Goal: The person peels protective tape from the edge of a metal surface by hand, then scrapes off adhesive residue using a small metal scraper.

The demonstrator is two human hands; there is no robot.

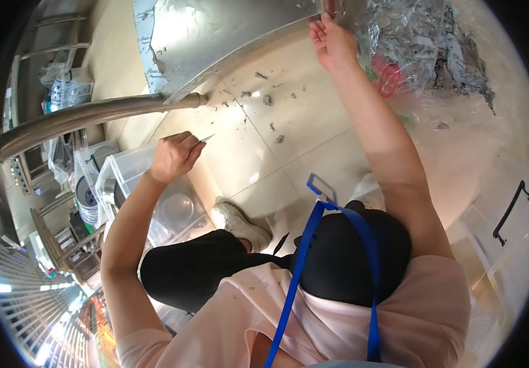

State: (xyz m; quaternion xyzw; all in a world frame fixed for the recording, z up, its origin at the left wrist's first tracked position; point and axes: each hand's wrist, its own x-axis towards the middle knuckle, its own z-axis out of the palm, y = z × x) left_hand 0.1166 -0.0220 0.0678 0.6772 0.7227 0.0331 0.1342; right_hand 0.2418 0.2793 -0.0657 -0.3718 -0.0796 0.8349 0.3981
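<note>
My left hand (177, 157) is closed around a thin, pointed metal blade (208, 138); its tip sticks out past the thumb, and its handle, if any, is hidden in the fist. Ahead of it lies a shiny metal panel (215, 37), with a strip of printed protective film (144, 46) along its left side. My right hand (336, 44) reaches up to the panel's right corner, beside a metal leg (333, 7). Its fingers are curled together at the edge, and what they pinch is too small to make out.
Grey scraps (267, 99) litter the tiled floor (258, 147). Crumpled film in clear plastic (411, 43) is piled at upper right. A metal tube (92, 111) crosses the left side above clear plastic boxes (175, 208). A blue lanyard (298, 270) hangs from my neck.
</note>
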